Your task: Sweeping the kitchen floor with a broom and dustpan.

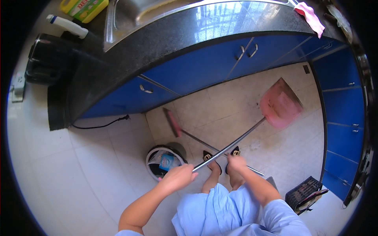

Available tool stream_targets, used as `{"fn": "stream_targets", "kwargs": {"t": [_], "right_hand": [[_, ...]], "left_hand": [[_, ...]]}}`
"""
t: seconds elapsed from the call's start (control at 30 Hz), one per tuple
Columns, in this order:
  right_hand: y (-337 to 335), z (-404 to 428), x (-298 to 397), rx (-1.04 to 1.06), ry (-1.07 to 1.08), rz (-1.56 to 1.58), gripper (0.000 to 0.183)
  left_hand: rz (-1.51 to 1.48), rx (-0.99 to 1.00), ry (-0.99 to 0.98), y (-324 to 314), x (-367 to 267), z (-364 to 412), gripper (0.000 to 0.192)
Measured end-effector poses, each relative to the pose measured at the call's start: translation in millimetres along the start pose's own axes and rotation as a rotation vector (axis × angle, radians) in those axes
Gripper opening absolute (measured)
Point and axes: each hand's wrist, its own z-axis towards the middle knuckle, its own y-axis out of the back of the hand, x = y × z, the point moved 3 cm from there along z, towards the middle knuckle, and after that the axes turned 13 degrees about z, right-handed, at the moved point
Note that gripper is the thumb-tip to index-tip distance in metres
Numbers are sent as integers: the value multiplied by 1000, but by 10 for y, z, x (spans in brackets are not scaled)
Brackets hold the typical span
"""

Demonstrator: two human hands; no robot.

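My left hand (180, 177) grips the end of a long metal handle (233, 145). At its far end is a pink plastic dustpan (282, 106), off to the right over the floor; whether it touches the tiles I cannot tell. My right hand (236, 162) is closed round a thinner broom handle (200, 141), whose upper end sticks out past the hand. The pink broom head (173, 123) with dark bristles is at the left, near the base cabinets. Both handles cross in front of my feet, the dustpan's above the broom's.
Left of my feet stands a lined waste bin (150, 167) holding rubbish. Blue cabinets (200, 67) under a black countertop (177, 38) bound the floor. A plug cord (102, 126) hangs at the left; a black basket (304, 193) is at the right.
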Motion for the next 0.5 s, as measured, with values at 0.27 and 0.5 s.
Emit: {"fn": "stream_targets", "kwargs": {"t": [0.27, 0.5], "right_hand": [[-91, 1090, 562, 3, 167, 123, 28], [806, 325, -1169, -133, -264, 105, 27]], "left_hand": [[-2, 27, 67, 288, 161, -259, 26], [-142, 164, 102, 557, 35, -814, 25]]}}
